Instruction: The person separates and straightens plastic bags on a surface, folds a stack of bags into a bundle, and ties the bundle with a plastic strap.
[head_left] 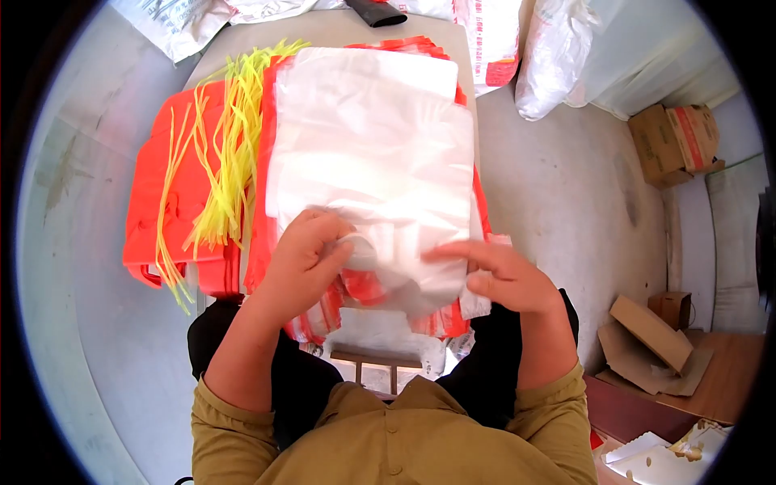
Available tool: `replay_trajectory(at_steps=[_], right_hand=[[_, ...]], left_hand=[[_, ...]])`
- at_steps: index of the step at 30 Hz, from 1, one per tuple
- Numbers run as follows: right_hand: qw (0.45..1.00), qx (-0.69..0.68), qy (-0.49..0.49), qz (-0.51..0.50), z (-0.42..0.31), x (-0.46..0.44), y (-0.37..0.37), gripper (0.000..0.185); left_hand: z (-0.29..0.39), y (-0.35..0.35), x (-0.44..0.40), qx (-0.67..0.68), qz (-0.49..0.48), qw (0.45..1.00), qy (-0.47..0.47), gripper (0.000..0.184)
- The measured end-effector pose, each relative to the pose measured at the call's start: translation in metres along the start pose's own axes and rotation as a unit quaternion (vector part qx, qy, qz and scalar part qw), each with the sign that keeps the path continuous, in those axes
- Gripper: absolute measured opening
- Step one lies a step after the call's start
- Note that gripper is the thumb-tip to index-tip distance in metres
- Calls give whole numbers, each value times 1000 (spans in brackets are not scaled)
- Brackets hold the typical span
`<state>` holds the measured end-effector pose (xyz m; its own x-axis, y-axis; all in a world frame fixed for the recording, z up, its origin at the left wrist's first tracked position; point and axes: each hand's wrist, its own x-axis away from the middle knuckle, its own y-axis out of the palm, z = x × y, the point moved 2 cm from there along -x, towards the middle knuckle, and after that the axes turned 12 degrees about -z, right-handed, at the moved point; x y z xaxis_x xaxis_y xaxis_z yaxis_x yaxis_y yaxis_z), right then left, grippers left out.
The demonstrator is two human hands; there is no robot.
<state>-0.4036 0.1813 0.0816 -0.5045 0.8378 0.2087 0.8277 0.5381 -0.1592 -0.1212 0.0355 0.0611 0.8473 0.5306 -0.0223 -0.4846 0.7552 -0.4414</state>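
Note:
A stack of white, translucent plastic bags lies in front of me, on top of red-and-white plastic bags whose edges stick out around it. My left hand is closed at the near left part of the stack, with a lifted fold of the top white bag pinched between thumb and fingers. Over the near right edge is my right hand, its index finger stretched across the plastic and the thumb apart. The near edge of the bag is blurred by motion.
Yellow plastic strips lie left of the stack, over a red plastic stool. White sacks and a clear plastic bag are at the back. Cardboard boxes stand at right, with an opened carton nearer.

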Motion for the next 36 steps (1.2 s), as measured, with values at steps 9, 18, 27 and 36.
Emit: replay_trajectory(at_steps=[9,18,27,36], right_hand=[[972,106,-9,-210,1,-2,19,50],[981,-9,0,-196,-4,-24,36,41],[964,-261,-35,35,10,-50,25,46],[980,-140,42,136,-4,-72,33,21]], left_hand=[[18,2,0,-197,-41,977,72,13],[14,5,4,-233,-35,967,99,18],[14,8,10,-303,-50,943,125,21],[14,8,12,-300,-25,942,148,20]])
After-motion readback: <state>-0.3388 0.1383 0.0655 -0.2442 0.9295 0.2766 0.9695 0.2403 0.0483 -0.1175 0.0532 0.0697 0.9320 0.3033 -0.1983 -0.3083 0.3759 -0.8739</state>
